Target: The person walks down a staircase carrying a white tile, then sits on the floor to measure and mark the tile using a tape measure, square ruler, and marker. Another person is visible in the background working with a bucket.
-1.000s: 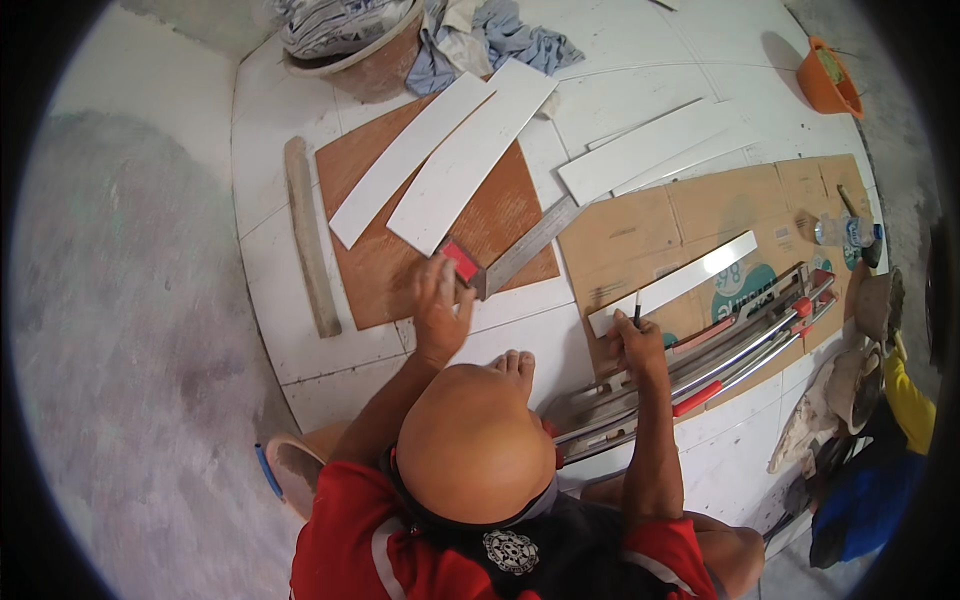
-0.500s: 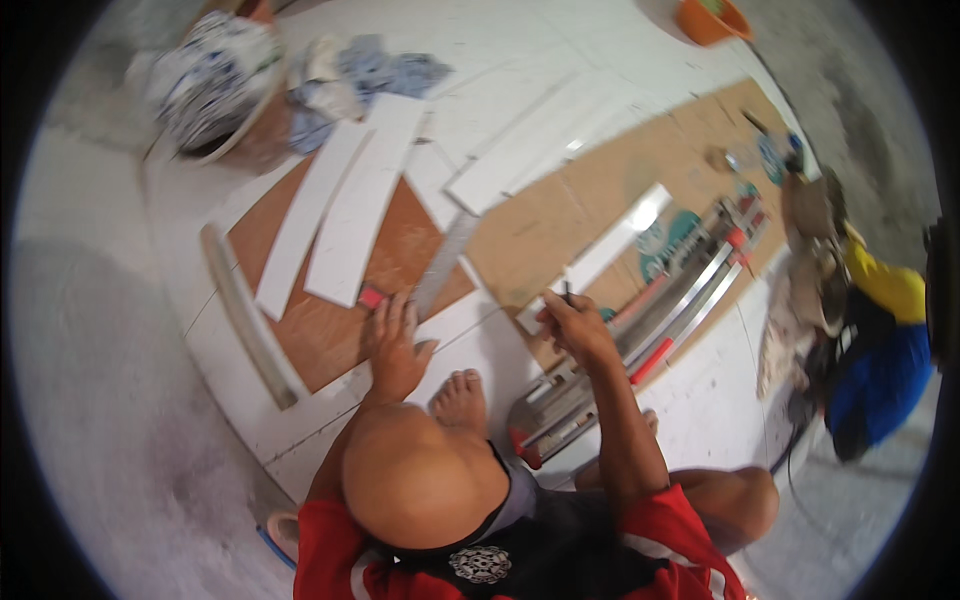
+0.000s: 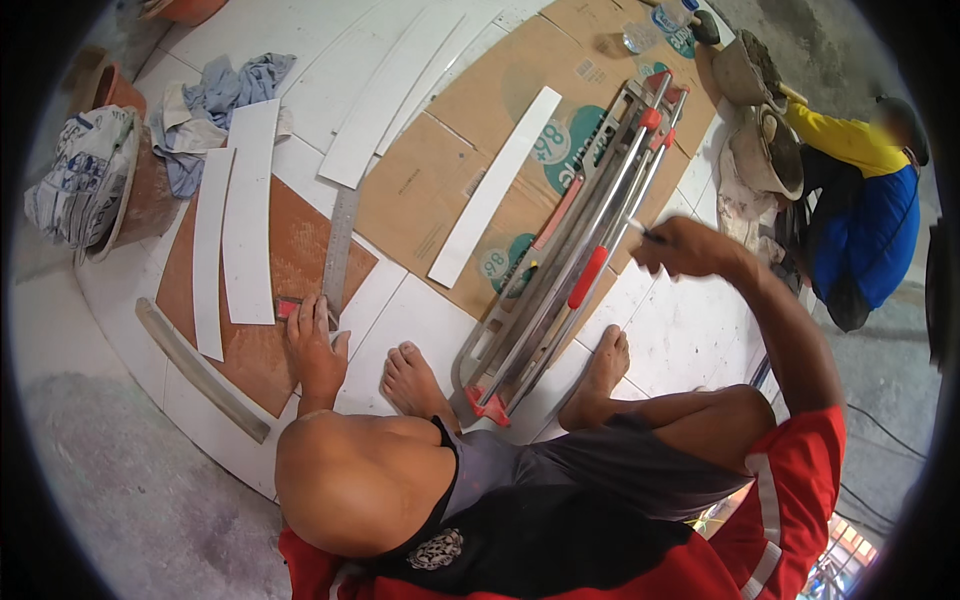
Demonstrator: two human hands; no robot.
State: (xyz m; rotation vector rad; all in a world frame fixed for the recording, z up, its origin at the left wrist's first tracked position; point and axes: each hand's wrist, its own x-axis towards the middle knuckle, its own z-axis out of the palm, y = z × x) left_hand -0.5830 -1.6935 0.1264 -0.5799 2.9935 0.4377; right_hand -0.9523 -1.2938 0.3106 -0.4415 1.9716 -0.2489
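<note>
Bright even daylight, soft shadows, sharp centre, fisheye-bent dark rim.

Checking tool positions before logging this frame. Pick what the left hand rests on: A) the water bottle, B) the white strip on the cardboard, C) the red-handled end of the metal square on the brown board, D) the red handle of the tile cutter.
C: the left hand lies on the red head of the metal square at the edge of the brown board, well apart from the tile cutter.

Left hand [image 3: 318, 345] lies flat, fingers spread; right hand [image 3: 682, 247] is raised, fingers pinched.
</note>
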